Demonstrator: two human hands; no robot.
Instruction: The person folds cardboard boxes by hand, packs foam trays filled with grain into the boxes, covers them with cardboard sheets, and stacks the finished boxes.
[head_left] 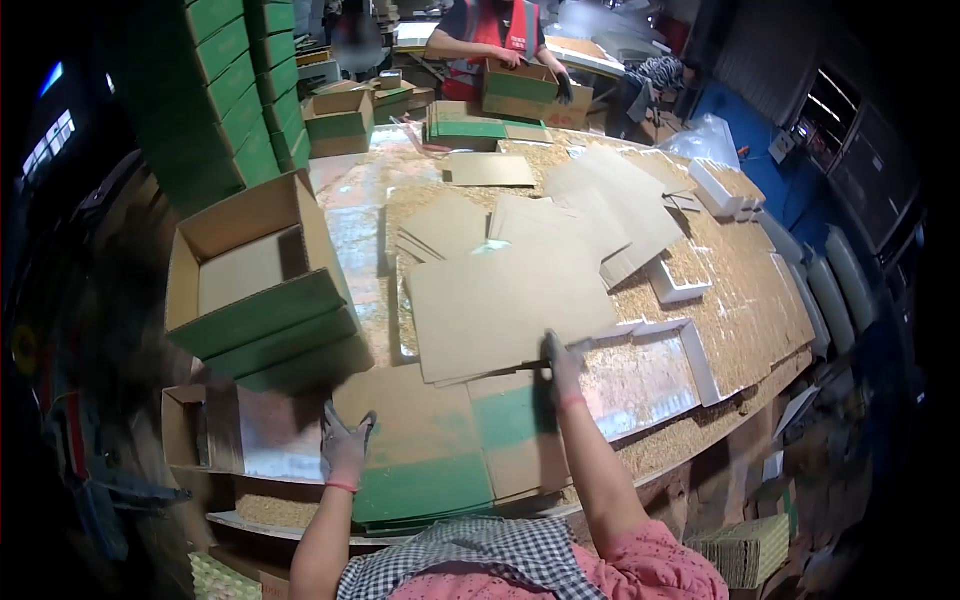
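Observation:
My left hand (347, 445), gloved, has thumb and fingers apart at the left edge of a flattened green and brown carton (420, 430). Nothing shows between its fingers. My right hand (562, 362), also gloved, is at the lower right edge of a large plain cardboard sheet (510, 300), its fingers closed at that edge. This sheet overlaps the top of the flattened carton and rests over other loose sheets (610, 205). Left of the sheets stands an open green and brown box (260, 265), with a flat panel inside, on top of other boxes.
Tall stacks of green boxes (215, 100) rise at the back left. Across the table a person in a red vest (520, 28) handles a box (520, 90). White trays (725, 188) and wood shavings (745, 290) lie on the right.

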